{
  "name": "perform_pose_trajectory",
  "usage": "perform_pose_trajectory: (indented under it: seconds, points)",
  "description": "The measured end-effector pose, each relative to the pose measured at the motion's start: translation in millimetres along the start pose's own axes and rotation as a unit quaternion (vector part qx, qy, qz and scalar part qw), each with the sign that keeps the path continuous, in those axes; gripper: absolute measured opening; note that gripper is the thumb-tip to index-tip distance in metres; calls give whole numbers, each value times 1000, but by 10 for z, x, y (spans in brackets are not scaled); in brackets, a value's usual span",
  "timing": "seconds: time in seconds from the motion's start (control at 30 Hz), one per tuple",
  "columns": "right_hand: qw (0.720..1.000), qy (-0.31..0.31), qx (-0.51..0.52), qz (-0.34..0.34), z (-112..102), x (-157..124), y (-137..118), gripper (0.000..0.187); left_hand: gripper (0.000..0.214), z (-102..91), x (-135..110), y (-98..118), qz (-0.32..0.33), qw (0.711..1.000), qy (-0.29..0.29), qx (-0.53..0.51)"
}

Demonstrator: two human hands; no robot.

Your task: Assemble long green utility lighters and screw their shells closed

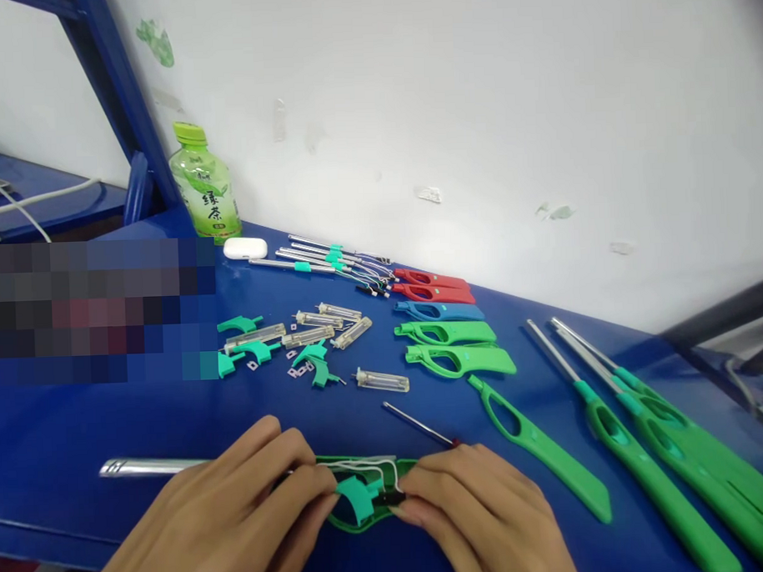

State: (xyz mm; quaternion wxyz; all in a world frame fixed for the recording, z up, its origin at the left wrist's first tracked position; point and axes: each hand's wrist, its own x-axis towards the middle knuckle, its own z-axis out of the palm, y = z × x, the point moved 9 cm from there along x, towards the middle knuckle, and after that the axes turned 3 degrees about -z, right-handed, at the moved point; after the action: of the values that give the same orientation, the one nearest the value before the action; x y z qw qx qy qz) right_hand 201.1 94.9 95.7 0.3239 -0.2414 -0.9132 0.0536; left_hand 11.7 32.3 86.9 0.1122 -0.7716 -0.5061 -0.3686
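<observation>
An open green lighter shell lies near the table's front edge, between my hands. My left hand is closed around its left part, where a silver metal tube sticks out to the left. Within the shell sit a teal trigger and thin white wires. My right hand pinches a small black piece at the wires' end, just right of the trigger. My fingers hide both ends of the shell. Beyond the right hand lies a thin screwdriver.
Clear fuel tanks and loose teal triggers lie centre-left. Behind them are wired metal tubes. Green shell halves and long green lighters lie to the right. A tea bottle stands by the wall.
</observation>
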Motion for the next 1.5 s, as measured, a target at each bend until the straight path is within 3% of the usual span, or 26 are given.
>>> perform_pose_trajectory:
  seconds: [0.47, 0.63, 0.97, 1.17, 1.5]
  points:
    - [1000, 10, 7, -4, -30, 43, -32, 26, 28, 137, 3, 46, -4, 1000, -26, 15]
    - [1000, 15, -1, -3, -50, 43, -60, 27, 32, 118, -8, 40, -13, 1000, -7, -22]
    - [999, 26, -18, -12, -83, 51, -90, 30, 52, 186, -27, -48, -48, 994, -67, -66]
    - [999, 28, -26, -10, -78, 38, -87, 34, 44, 265, -101, -94, -26, 988, -110, -104]
    - [999, 30, -30, -11, -91, 38, -102, 31, 32, 188, 82, -21, 0, 993, -88, -82]
